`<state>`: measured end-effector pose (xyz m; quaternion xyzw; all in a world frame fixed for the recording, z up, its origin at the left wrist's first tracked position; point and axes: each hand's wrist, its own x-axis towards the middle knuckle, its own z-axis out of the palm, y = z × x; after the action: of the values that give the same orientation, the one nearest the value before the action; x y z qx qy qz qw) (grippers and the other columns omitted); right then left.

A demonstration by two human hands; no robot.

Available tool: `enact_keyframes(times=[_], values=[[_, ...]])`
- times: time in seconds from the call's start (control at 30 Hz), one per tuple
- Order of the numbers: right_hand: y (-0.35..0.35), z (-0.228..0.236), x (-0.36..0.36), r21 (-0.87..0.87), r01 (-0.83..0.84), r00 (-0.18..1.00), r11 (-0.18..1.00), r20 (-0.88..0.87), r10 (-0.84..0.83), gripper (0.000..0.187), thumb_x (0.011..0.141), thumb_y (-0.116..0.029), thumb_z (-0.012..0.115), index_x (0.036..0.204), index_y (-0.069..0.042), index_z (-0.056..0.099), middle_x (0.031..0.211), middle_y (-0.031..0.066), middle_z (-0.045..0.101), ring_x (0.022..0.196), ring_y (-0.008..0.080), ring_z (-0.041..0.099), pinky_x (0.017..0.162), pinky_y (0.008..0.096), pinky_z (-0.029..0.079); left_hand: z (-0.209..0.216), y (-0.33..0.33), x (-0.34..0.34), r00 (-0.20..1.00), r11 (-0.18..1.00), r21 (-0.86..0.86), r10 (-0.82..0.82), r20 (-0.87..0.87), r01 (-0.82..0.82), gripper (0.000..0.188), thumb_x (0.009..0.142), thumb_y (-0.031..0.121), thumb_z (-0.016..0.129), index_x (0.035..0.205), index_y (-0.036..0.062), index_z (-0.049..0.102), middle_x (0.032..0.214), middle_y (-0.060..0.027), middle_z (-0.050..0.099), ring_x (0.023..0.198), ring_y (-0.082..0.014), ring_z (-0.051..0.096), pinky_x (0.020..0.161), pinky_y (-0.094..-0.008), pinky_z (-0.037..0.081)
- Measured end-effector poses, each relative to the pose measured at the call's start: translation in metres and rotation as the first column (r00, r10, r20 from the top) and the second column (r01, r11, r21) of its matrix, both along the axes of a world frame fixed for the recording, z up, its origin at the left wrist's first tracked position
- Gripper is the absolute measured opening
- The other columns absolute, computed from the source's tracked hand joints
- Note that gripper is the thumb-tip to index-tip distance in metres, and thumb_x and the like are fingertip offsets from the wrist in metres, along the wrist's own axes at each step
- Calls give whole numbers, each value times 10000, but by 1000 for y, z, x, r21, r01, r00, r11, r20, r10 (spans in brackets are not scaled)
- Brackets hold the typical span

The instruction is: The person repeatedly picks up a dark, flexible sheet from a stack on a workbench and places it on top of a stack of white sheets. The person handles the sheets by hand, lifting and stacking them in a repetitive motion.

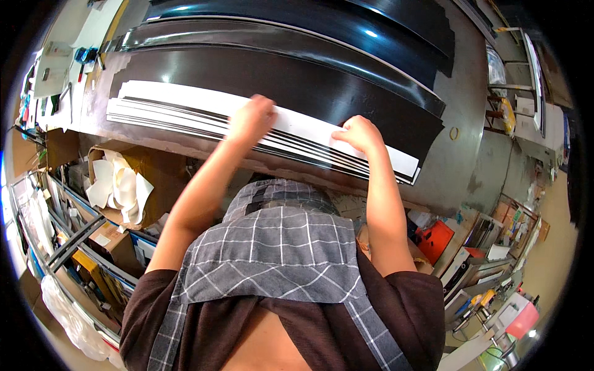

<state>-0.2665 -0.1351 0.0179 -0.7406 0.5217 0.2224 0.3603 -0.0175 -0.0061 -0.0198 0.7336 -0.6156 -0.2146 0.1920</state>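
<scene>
A stack of long, narrow white and black strips (185, 100) lies crosswise on the near side of the worktable, fanned so that several edges show. On top is a white strip (303, 126). My left hand (250, 119) is closed at this strip, left of its middle, with slightly blurred fingers curled at its far edge. Farther right, my right hand (361, 134) pinches the same strip, thumb and fingers bent together. Larger black sheets (383, 114) with a glossy surface lie under and beyond the stack.
More dark glossy sheets (297, 25) lie at the back of the grey worktable (461, 157). A small yellow ring (454, 133) rests at the right. Below left, a cardboard box (162, 179) holds curled white offcuts (117, 185). A red-orange object (434, 241) stands below right.
</scene>
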Motion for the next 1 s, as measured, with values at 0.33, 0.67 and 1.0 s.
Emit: enact_keyframes(times=[0.33,0.67,1.0], values=[[-36,-15,-140,156,-69,973,985,227,33,233,715,-236,731,754,-8,702,654,101,641,602,153,584,594,337,469,23,-31,-97,983,976,218,-18,183,-23,447,815,489,656,823,48,580,874,-122,600,874,-298,622,743,-413,505],[-40,-17,-244,216,252,949,943,138,-285,241,778,-201,734,709,16,653,651,76,654,591,133,626,579,288,482,31,-35,-106,959,966,241,27,281,-98,533,755,535,703,711,40,510,780,-111,567,757,-283,587,661,-404,465],[-31,-14,-237,50,238,970,970,38,-240,221,739,-223,740,708,-12,678,675,102,674,622,180,646,597,343,492,33,-38,-111,948,954,277,18,317,-111,533,754,528,705,677,45,495,773,-110,566,731,-268,581,652,-405,465]])
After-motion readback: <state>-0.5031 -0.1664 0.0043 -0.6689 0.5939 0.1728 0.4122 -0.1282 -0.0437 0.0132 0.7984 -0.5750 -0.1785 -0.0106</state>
